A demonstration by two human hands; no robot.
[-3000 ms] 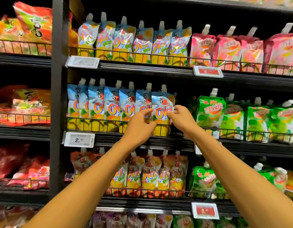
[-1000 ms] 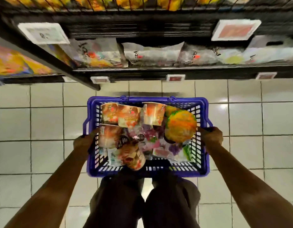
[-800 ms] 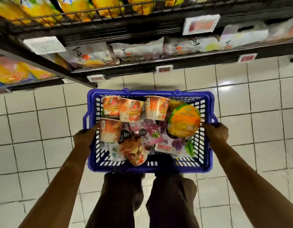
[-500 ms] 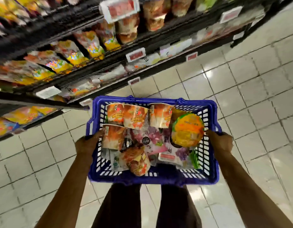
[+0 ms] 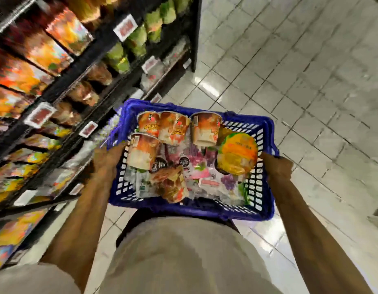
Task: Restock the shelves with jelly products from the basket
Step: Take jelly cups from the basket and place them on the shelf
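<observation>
My left hand (image 5: 104, 160) and right hand (image 5: 276, 166) grip the basket (image 5: 266, 198) sides, jelly cups (image 5: 173, 128) between them. Shelves (image 5: 63, 90) at nine o'clock; tiled floor (image 5: 300, 71) below.

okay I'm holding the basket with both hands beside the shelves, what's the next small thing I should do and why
Probably set the blue basket down on the floor by the shelves. Your left hand and right hand both grip its sides, so neither is free to lift out a jelly cup.

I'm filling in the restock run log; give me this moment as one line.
phase: carrying | left hand: gripping blue basket left rim | right hand: gripping right rim | load: jelly cups, pouches | shelves: on left
</observation>
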